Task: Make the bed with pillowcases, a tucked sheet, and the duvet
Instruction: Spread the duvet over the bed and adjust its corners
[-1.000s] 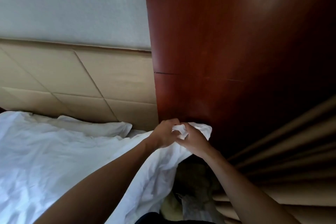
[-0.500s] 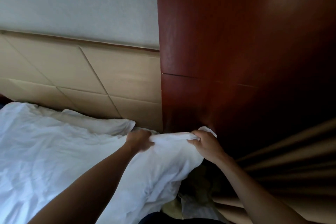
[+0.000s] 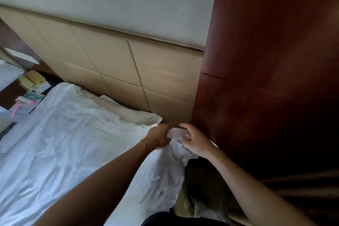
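Note:
A crumpled white duvet [image 3: 60, 145] covers the bed and hangs over its right side. Its top right corner sits near the headboard, and both hands hold it there. My left hand [image 3: 159, 137] grips the corner's edge from the left. My right hand [image 3: 194, 140] pinches the same corner from the right, fingers curled round the cloth. A white pillow [image 3: 128, 111] lies against the headboard just behind the corner, partly covered by the duvet.
A beige padded headboard [image 3: 113, 60] runs behind the bed. A dark red wooden panel [image 3: 266, 79] stands close on the right, with brown curtain folds [image 3: 302, 189] below it. A bedside table with papers and a pink-handled item [image 3: 25, 102] is at far left.
My hands were together, spread apart along the duvet's edge, and have now come back together at the corner, lower and nearer the headboard. The view has swung left, showing the bedside table.

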`<state>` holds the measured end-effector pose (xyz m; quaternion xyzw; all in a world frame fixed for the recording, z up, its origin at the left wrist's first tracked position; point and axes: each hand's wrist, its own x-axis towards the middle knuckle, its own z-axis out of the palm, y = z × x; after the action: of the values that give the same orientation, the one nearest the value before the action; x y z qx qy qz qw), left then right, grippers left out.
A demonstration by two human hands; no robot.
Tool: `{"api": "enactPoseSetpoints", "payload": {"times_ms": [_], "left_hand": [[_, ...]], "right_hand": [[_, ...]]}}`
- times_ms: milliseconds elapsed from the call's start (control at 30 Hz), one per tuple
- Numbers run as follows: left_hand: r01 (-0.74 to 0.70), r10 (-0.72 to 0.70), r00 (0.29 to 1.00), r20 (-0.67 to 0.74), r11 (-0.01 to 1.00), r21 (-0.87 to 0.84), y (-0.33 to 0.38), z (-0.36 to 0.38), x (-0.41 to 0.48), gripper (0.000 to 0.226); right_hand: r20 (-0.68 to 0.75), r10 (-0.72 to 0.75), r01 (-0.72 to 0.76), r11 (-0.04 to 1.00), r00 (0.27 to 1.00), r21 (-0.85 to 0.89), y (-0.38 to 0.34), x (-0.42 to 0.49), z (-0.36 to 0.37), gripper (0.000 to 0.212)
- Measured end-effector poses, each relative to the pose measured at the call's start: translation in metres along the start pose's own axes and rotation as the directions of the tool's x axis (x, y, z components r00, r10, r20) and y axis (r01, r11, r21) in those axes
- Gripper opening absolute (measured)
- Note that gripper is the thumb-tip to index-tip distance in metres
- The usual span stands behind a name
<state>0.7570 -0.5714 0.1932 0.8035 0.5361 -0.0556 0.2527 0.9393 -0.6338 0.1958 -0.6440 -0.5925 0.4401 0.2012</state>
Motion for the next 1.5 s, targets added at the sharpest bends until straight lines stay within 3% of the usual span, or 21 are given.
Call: {"api": "enactPoseSetpoints", "payload": {"times_ms": [67, 233, 300, 400, 467, 533, 667, 800, 900, 1133, 1233, 1333, 1433, 1500], "left_hand": [[0.008, -0.005, 1.000, 0.026, 0.992, -0.122, -0.003, -0.005, -0.008, 0.046], [0.042, -0.032, 0.999, 0.040, 0.957, -0.286, -0.022, -0.020, -0.034, 0.032], [0.050, -0.041, 0.998, 0.041, 0.972, -0.230, -0.038, -0.029, -0.045, 0.035], [0.114, -0.103, 0.984, 0.148, 0.991, -0.071, -0.075, -0.033, -0.057, 0.060], [0.166, -0.159, 0.955, 0.251, 0.986, -0.004, -0.104, -0.027, -0.064, 0.070], [0.208, -0.213, 0.940, 0.267, 0.977, 0.046, -0.132, -0.022, -0.067, 0.071], [0.237, -0.255, 0.958, 0.135, 0.962, 0.138, -0.174, -0.029, -0.069, 0.057], [0.200, -0.196, 0.979, -0.050, 0.977, 0.072, -0.182, -0.049, -0.059, 0.026], [0.155, -0.150, 0.978, -0.147, 0.988, 0.025, -0.178, -0.064, -0.052, 0.022], [0.102, -0.112, 0.962, -0.248, 0.993, -0.050, -0.170, -0.078, -0.047, 0.022], [0.082, -0.089, 0.976, -0.197, 0.996, -0.047, -0.178, -0.085, -0.041, 0.023], [0.151, -0.144, 0.985, -0.100, 0.986, 0.072, -0.199, -0.088, -0.043, 0.010], [0.288, -0.302, 0.952, 0.047, 0.937, 0.197, -0.234, -0.082, -0.040, 0.043], [0.355, -0.383, 0.920, 0.079, 0.902, 0.247, -0.261, -0.079, -0.036, 0.042]], "right_hand": [[0.065, -0.039, 0.040, 0.999, 0.997, -0.013, -0.017, 0.009, 0.012, 0.061], [0.099, -0.100, 0.106, 0.993, 0.990, -0.057, -0.044, 0.024, 0.043, 0.030], [0.112, -0.155, 0.164, 0.983, 0.982, -0.079, -0.051, 0.027, 0.051, 0.032], [0.107, -0.167, 0.181, 0.973, 0.980, -0.145, -0.064, 0.026, 0.055, 0.023], [0.087, -0.159, 0.172, 0.970, 0.983, -0.172, -0.067, 0.026, 0.053, 0.039], [0.056, -0.146, 0.154, 0.968, 0.988, -0.198, -0.065, 0.024, 0.049, 0.039], [-0.009, -0.077, 0.072, 0.961, 0.997, -0.267, -0.048, 0.021, 0.040, 0.014], [-0.007, 0.109, -0.102, 0.909, 0.994, -0.403, -0.025, 0.029, 0.039, 0.003], [0.047, 0.172, -0.123, 0.849, 0.984, -0.514, -0.036, 0.053, 0.054, 0.024], [0.333, 0.054, 0.019, 0.977, 0.941, -0.211, -0.112, 0.119, 0.111, 0.052], [0.382, -0.065, 0.135, 0.978, 0.922, -0.161, -0.140, 0.141, 0.127, 0.029], [0.429, -0.150, 0.225, 0.966, 0.891, -0.129, -0.150, 0.152, 0.134, 0.014], [0.501, -0.163, 0.237, 0.967, 0.850, -0.087, -0.144, 0.162, 0.133, 0.014], [0.519, -0.173, 0.222, 0.975, 0.837, -0.033, -0.138, 0.168, 0.126, 0.014]]}}
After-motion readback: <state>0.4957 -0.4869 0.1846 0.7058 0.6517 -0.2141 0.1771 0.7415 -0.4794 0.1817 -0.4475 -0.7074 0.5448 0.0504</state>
